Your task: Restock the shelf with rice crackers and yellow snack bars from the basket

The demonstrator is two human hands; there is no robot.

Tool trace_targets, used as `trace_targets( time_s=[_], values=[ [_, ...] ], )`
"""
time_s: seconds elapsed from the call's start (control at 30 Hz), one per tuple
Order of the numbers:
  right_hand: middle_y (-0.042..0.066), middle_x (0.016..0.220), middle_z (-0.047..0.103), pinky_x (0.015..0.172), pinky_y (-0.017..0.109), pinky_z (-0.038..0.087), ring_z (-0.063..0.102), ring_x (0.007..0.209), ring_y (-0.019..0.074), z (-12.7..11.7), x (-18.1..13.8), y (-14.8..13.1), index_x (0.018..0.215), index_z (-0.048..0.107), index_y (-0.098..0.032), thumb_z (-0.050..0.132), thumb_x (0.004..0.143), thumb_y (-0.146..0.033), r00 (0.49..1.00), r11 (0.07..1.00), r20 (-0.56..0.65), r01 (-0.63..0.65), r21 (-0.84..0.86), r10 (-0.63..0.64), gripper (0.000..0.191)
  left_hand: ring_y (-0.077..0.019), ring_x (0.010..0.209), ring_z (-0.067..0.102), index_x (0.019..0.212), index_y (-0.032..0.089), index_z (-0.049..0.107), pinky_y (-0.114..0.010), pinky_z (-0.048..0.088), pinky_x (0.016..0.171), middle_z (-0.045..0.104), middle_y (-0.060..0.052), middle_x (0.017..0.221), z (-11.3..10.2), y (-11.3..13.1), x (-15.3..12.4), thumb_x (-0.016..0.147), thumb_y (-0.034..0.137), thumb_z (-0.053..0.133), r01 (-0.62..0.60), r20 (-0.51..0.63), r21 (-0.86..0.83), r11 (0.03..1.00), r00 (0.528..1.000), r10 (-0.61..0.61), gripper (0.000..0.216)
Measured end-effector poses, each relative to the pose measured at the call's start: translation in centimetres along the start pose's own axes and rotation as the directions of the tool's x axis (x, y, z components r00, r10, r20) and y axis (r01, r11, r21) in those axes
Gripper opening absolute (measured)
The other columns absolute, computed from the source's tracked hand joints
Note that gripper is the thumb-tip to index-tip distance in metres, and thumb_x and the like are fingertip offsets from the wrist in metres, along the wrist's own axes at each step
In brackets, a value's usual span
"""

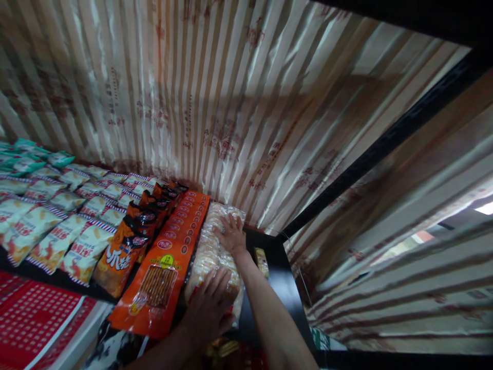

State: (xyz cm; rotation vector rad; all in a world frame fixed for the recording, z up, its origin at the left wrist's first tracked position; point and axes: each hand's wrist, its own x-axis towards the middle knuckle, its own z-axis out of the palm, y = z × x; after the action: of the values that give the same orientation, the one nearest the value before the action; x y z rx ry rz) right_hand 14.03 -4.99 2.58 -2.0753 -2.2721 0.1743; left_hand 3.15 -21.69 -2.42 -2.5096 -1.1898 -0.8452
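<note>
Clear plastic packs of pale round snacks stand in a row on the black shelf. My right hand rests on the far part of this row, fingers spread over the wrapping. Nearer to me, my left hand lies across the front of the row with its fingers stretched out. Beneath it a little red print shows on the wrapping; what is under the palm is hidden. Beside the row, on its left, lies a line of overlapping orange packs with a window showing brown sticks.
Orange-and-black snack bags, white bags with striped edges and green bags fill the left side. A red basket stands at the lower left. One small yellowish pack lies right of the row. A wrinkled printed sheet hangs behind, beside a black post.
</note>
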Motion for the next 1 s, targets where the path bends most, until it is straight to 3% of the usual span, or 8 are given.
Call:
trace_targets(
  time_s=[1.0],
  values=[
    [-0.004,0.153,0.020,0.098,0.053,0.037,0.009,0.140,0.0330,0.1,0.3,-0.8,0.138,0.034,-0.041,0.032,0.084,-0.066,0.999,0.999,-0.053,0.015,0.028,-0.013,0.060,-0.0254,0.132,0.033,0.127,0.025,0.047,-0.041,0.019,0.109,0.045,-0.007,0.139,-0.1,-1.0,0.1,0.084,0.046,0.047,-0.001,0.001,-0.019,1.000,1.000,0.001,0.048]
  ],
)
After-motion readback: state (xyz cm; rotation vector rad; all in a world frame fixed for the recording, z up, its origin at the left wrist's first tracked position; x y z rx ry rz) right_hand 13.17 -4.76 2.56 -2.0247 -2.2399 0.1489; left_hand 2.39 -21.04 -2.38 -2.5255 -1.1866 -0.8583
